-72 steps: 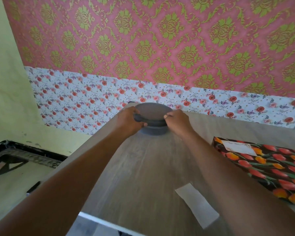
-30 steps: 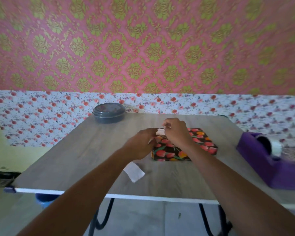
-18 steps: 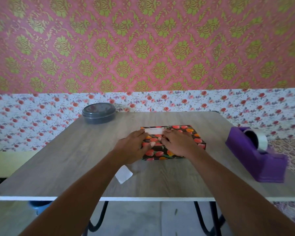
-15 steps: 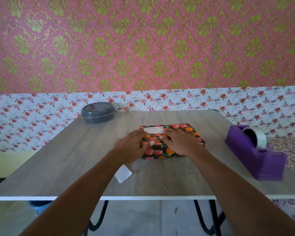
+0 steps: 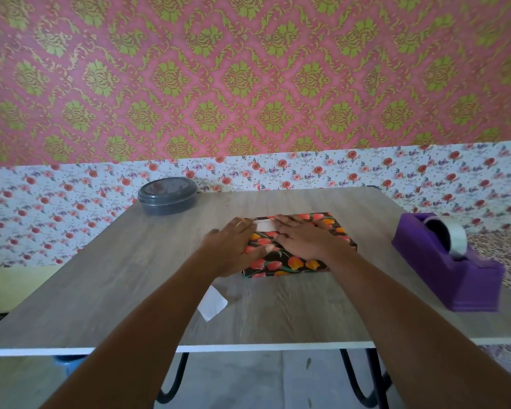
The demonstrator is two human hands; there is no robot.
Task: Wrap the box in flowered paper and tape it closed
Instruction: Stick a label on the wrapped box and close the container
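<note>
A flat box wrapped in dark paper with red and orange tulips (image 5: 289, 262) lies near the middle of the wooden table (image 5: 130, 276). A white label (image 5: 265, 225) sits on its far top edge. My left hand (image 5: 233, 246) lies flat over the box's left side with its fingers straight. Flat on the box's top rests my right hand (image 5: 304, 239), fingers spread toward the label. A purple tape dispenser (image 5: 449, 264) with a roll of clear tape stands at the right of the table.
A round dark container with a lid (image 5: 168, 195) stands at the table's far left corner. A small white paper scrap (image 5: 212, 302) lies near the front edge. The wall behind carries flowered wallpaper.
Both hands left the dark container at the far left and came to the wrapped box. They went from pinching the white label to lying flat on the box.
</note>
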